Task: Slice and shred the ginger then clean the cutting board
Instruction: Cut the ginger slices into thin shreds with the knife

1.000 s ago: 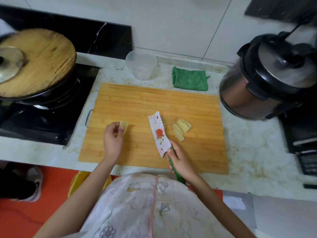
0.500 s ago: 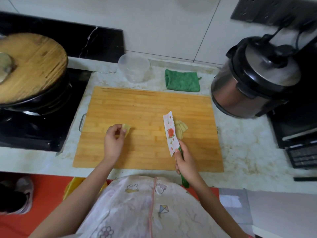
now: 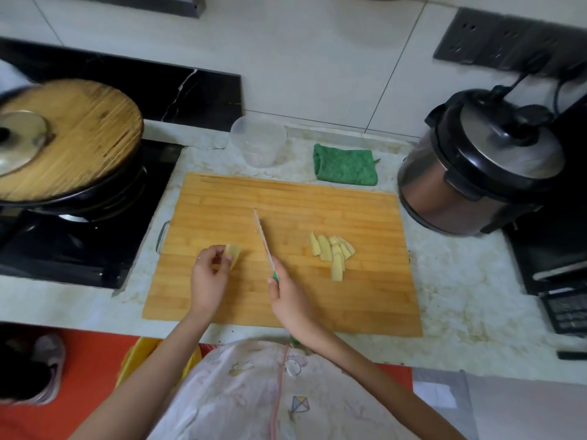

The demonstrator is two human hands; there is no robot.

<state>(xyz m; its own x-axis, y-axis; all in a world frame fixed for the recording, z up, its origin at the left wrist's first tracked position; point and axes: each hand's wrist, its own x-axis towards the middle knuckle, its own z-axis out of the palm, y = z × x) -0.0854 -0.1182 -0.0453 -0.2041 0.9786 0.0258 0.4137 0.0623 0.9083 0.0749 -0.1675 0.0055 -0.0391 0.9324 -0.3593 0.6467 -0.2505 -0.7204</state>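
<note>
A bamboo cutting board point(image 3: 365, 296) lies on the marble counter. My left hand point(image 3: 208, 281) pinches a pale yellow ginger chunk point(image 3: 234, 253) near the board's left side. My right hand point(image 3: 289, 298) grips the green handle of a knife point(image 3: 263, 241). Its blade stands edge-down on the board, just right of the chunk and apart from it. Several ginger slices point(image 3: 333, 250) lie in a loose pile on the right half of the board.
A folded green cloth point(image 3: 344, 169) and a clear plastic cup point(image 3: 258, 140) sit behind the board. A pressure cooker point(image 3: 482, 166) stands at the right. On the stove at left, a black wok point(image 3: 79, 198) carries a wooden lid.
The knife has turned from lying flat-faced by the slices to edge-down, and moved left toward the chunk. The slices now lie uncovered. My left hand still holds the ginger chunk.
</note>
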